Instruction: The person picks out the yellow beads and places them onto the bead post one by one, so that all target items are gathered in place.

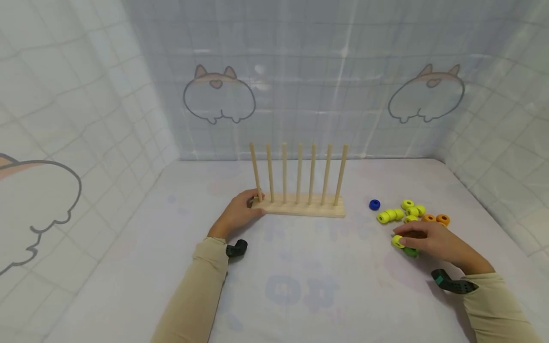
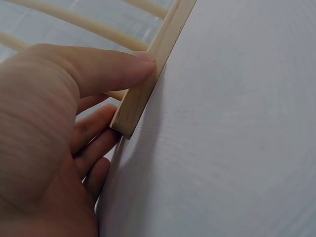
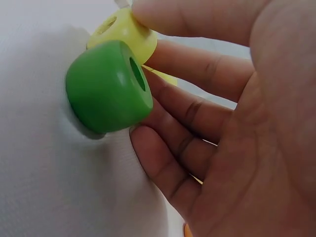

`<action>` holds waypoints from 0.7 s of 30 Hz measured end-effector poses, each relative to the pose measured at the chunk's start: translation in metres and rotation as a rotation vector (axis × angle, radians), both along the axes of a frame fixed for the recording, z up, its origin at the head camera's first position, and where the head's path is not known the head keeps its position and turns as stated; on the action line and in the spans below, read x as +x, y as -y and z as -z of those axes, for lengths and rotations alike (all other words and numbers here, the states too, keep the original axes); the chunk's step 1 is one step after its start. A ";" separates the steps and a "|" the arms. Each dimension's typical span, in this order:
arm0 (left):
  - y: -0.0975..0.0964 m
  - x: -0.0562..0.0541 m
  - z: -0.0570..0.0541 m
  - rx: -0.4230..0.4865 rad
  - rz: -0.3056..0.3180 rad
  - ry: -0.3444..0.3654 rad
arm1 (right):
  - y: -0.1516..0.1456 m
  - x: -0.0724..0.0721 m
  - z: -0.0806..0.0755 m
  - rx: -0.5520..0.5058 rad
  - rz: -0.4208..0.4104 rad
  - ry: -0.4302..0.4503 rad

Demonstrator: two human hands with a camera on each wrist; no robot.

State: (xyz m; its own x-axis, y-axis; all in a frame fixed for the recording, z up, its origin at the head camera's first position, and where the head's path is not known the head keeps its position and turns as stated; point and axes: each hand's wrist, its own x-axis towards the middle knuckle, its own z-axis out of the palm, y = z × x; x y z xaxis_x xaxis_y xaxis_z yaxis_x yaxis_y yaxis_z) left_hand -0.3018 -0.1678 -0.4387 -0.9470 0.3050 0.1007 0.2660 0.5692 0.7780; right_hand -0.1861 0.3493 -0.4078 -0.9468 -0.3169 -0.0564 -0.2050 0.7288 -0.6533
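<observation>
A wooden peg rack (image 1: 300, 208) with several upright pegs stands on the table. My left hand (image 1: 237, 213) grips the left end of its base, thumb on the front edge and fingers behind, as the left wrist view also shows. On the right, my right hand (image 1: 443, 244) pinches a yellow bead (image 3: 133, 39) between thumb and index finger. Beside that bead, on the cloth, rests a green bead (image 3: 101, 89), close to the lower fingertips. Just beyond the right hand lie several yellow beads (image 1: 391, 215) and orange beads (image 1: 443, 219), partly hidden by it.
A single blue bead (image 1: 374, 205) lies between the rack and the yellow beads. White cloth (image 1: 300, 257) covers the table. Tiled-pattern curtains with cartoon drawings (image 1: 219, 97) enclose the back and both sides.
</observation>
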 end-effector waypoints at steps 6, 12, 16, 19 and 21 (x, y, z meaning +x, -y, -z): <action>0.004 0.000 -0.001 -0.017 0.012 0.003 | 0.005 -0.001 0.002 0.001 -0.037 0.004; 0.007 0.000 -0.004 0.023 0.008 -0.003 | 0.007 -0.008 -0.003 0.046 -0.070 -0.063; 0.004 -0.002 -0.004 0.029 0.033 -0.019 | 0.005 -0.007 -0.005 0.054 -0.070 -0.076; 0.002 -0.003 -0.001 0.020 0.038 -0.027 | 0.004 -0.006 -0.002 0.057 -0.059 -0.057; 0.001 -0.004 0.002 0.010 0.040 -0.030 | 0.003 -0.005 0.001 0.056 -0.050 -0.037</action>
